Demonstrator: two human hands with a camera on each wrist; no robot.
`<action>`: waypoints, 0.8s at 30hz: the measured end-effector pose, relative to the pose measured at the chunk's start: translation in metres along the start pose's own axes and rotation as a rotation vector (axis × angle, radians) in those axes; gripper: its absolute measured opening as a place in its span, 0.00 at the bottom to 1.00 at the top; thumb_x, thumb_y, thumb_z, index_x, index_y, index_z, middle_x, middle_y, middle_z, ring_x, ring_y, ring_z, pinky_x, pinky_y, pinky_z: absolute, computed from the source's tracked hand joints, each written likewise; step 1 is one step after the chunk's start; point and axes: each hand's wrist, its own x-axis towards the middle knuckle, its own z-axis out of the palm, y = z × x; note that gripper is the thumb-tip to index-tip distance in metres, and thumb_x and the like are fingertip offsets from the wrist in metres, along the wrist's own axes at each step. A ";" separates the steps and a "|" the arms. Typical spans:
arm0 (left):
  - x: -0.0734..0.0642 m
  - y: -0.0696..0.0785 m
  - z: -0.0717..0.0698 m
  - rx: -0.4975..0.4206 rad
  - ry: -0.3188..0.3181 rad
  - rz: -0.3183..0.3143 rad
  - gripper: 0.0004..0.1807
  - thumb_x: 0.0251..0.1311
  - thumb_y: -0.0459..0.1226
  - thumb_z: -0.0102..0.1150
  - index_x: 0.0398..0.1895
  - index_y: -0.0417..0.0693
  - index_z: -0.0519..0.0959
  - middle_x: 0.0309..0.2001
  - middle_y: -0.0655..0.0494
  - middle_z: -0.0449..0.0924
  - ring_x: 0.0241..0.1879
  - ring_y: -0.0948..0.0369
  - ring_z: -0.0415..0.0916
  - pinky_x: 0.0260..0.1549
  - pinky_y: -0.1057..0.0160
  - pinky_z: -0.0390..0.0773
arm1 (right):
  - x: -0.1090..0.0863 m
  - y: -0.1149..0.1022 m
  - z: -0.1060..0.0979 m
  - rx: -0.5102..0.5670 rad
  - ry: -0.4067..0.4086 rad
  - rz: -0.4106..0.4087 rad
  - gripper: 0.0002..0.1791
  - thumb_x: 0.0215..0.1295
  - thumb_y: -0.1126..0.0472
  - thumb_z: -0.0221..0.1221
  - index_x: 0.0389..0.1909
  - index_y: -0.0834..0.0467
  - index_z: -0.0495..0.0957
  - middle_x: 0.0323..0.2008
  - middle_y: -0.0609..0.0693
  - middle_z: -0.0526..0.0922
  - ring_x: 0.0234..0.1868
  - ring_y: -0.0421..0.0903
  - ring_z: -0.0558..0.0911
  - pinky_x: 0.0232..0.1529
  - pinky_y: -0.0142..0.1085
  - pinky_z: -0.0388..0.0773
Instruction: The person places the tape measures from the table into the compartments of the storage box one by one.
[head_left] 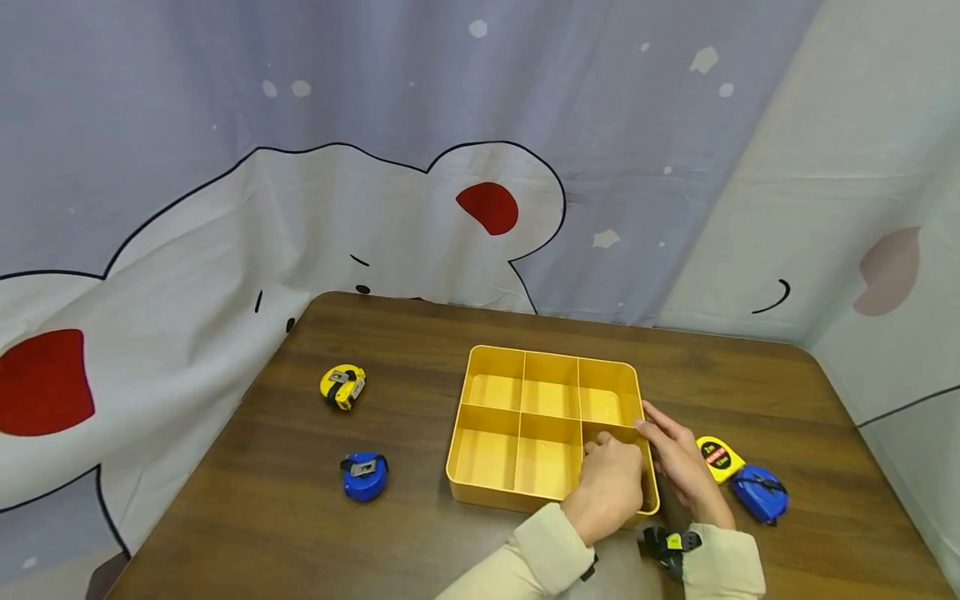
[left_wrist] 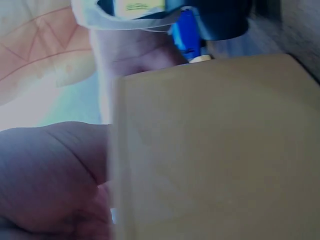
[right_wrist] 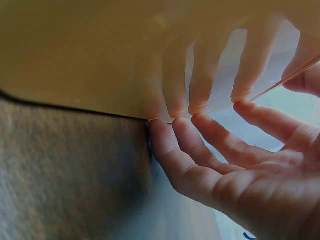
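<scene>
A yellow compartment box [head_left: 498,497] sits on the brown table. My left hand [head_left: 611,479] reaches into its front right compartment with fingers bent down. Whether those fingers hold anything is hidden; in the left wrist view the box wall covers most of the scene. At the box's right side is my right hand [head_left: 678,462], its thumb at the rim and its fingertips [right_wrist: 162,135] against the outer wall. Just right of this hand, a yellow tape measure [head_left: 718,460] and a blue tape measure [head_left: 761,493] lie side by side.
Toward the left of the table [head_left: 285,533] lie another yellow tape measure [head_left: 342,387] and, nearer the front, another blue tape measure [head_left: 364,477]. A printed curtain [head_left: 360,200] hangs behind the table. Wrist-worn black gear [head_left: 663,546] shows at the right sleeve.
</scene>
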 end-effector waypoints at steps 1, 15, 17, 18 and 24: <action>-0.001 -0.001 -0.004 -0.005 -0.002 0.003 0.09 0.45 0.45 0.66 0.32 0.56 0.84 0.31 0.52 0.76 0.28 0.56 0.73 0.25 0.64 0.73 | 0.000 0.000 0.000 -0.001 0.001 0.001 0.35 0.67 0.47 0.49 0.70 0.55 0.51 0.66 0.63 0.58 0.45 0.37 0.75 0.37 0.36 0.78; -0.027 -0.028 -0.052 -0.143 0.021 0.112 0.08 0.50 0.48 0.63 0.34 0.62 0.82 0.30 0.57 0.75 0.28 0.60 0.74 0.16 0.62 0.67 | 0.002 0.000 0.000 -0.021 0.013 0.024 0.36 0.66 0.45 0.49 0.70 0.55 0.52 0.66 0.63 0.58 0.47 0.44 0.75 0.42 0.43 0.78; -0.031 -0.033 -0.054 -0.149 0.032 0.114 0.10 0.51 0.49 0.62 0.37 0.63 0.82 0.30 0.58 0.75 0.27 0.60 0.73 0.16 0.62 0.67 | 0.001 0.000 0.000 -0.016 0.013 0.036 0.36 0.66 0.45 0.49 0.70 0.54 0.52 0.66 0.62 0.58 0.50 0.49 0.74 0.43 0.44 0.77; -0.034 -0.036 -0.055 -0.147 0.036 0.111 0.10 0.51 0.49 0.62 0.38 0.62 0.81 0.30 0.57 0.75 0.27 0.61 0.73 0.16 0.63 0.66 | 0.001 -0.001 0.001 -0.008 0.011 0.044 0.36 0.66 0.45 0.49 0.70 0.54 0.52 0.66 0.62 0.57 0.52 0.52 0.73 0.44 0.46 0.76; -0.046 -0.059 -0.057 -0.122 0.112 0.096 0.10 0.51 0.47 0.63 0.34 0.56 0.81 0.27 0.55 0.74 0.24 0.60 0.71 0.15 0.64 0.64 | 0.001 -0.002 0.000 -0.005 0.010 0.076 0.37 0.66 0.44 0.48 0.71 0.53 0.49 0.69 0.61 0.53 0.62 0.63 0.64 0.50 0.54 0.70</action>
